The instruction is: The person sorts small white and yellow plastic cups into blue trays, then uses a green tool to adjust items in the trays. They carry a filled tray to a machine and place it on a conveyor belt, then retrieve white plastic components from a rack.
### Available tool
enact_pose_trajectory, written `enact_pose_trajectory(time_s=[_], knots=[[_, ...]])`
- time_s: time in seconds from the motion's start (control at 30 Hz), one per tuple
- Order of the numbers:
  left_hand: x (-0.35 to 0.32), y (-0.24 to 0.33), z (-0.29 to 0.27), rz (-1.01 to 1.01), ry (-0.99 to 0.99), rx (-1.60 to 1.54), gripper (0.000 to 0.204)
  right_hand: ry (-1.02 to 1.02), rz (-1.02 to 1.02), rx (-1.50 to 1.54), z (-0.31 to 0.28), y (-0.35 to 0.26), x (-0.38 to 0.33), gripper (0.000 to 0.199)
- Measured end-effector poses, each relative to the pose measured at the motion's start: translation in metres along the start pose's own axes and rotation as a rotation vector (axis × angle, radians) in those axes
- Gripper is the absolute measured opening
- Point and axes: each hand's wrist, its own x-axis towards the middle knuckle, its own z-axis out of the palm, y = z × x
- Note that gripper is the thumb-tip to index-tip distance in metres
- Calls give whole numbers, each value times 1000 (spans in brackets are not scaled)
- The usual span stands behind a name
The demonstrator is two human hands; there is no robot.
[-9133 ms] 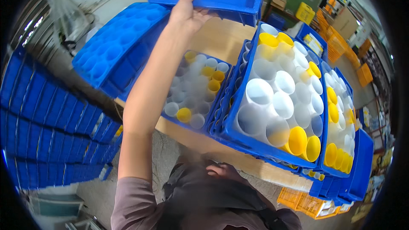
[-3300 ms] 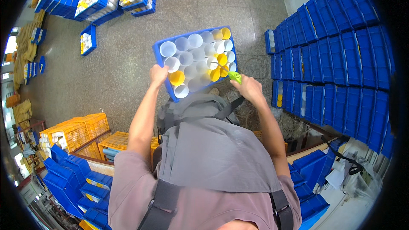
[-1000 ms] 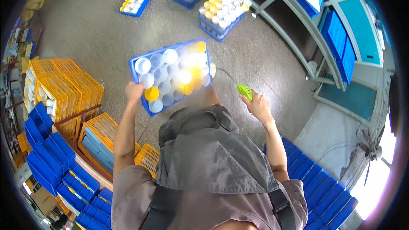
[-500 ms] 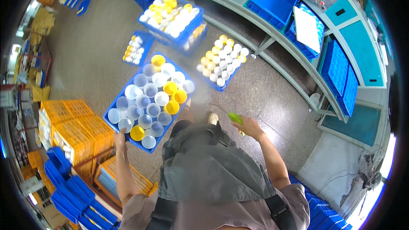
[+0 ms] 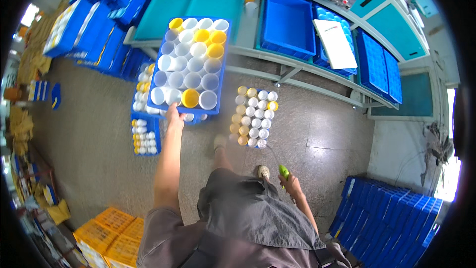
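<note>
Your left hand (image 5: 173, 115) is closed on the near rim of the blue tray (image 5: 191, 67) of white and yellow cups, which you hold up at arm's length. Beyond the tray runs the teal workbench (image 5: 208, 5); below it on the floor sits another cup-filled crate (image 5: 254, 117). Well to the right of the tray, your right hand (image 5: 291, 182) is wrapped around a small green tool (image 5: 283, 171), possibly a hook handle.
</note>
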Motion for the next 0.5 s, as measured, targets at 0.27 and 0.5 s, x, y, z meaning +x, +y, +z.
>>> enact_pose_trajectory(time_s=[0.27,0.5], knots=[[98,49,210,-226,-396,78,73,38,230,92,42,-30,-53,57],[77,-64,198,47,-884,515,33,130,230,231,89,7,-68,46]])
